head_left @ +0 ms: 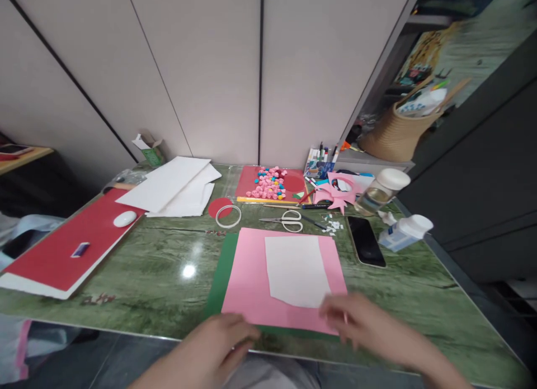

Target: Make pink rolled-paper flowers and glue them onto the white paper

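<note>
A pink paper sheet (251, 277) lies on a dark green sheet (221, 274) near the table's front edge, with a white cut paper shape (296, 269) on top of it. My left hand (212, 344) rests at the pink sheet's lower left corner, its fingers curled at the paper's edge. Motion smears my right hand (361, 322) at the pink sheet's lower right corner, with the fingers over the paper's edge.
Scissors (287, 219), a white ring (228, 216), a red circle (218, 204), a phone (366, 241), a glue bottle (403, 232) and a jar (384, 190) sit beyond. A red board (67, 249) with a mouse (125, 218) lies left. White sheets (176, 185) and pink beads (268, 183) sit at the back.
</note>
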`<state>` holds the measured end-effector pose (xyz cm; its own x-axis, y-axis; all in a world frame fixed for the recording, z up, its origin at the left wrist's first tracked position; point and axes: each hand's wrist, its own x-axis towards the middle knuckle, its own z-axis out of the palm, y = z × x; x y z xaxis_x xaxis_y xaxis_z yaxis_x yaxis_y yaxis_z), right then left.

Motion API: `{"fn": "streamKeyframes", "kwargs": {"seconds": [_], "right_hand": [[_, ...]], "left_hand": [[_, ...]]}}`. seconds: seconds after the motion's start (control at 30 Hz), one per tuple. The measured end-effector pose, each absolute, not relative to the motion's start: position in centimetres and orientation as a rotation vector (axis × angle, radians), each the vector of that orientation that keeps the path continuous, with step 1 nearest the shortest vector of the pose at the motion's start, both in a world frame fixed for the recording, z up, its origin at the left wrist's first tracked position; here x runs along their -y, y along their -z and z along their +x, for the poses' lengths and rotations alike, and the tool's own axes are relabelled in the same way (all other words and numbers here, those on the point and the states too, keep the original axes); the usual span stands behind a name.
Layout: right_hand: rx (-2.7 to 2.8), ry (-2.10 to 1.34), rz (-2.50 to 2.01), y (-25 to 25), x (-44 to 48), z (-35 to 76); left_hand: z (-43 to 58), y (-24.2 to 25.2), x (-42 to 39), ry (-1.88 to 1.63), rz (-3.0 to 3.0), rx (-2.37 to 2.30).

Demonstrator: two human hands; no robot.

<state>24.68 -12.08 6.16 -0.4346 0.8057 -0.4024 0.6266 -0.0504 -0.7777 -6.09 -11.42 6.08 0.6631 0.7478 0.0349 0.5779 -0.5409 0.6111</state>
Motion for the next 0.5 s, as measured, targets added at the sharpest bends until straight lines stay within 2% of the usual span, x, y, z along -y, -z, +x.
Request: {"fn": "streamKeyframes", "kwargs": {"seconds": [0.07,0.17,0.33,0.5], "right_hand": [[1.993,-1.271,-1.623,-5.7,7.0,25.6],[2.025,-0.661,-1.817,-4.1,-0.1,27.3],[2.02,-0.412,-1.962,-0.5,-5.6,30.0],[2.096,-0.317,-1.998,1.7,-6.5,29.9]], "left_hand": [[-1.8,-4.7,9.1,-0.327,2.348,-0.862],[4.1,-1.5,5.6,-0.328,2.58,-0.877],[6.3,2.6,2.4,-0.204,2.808,-0.668],[3.2,3.1,2.2,-0.223,2.827,-0.627]]}}
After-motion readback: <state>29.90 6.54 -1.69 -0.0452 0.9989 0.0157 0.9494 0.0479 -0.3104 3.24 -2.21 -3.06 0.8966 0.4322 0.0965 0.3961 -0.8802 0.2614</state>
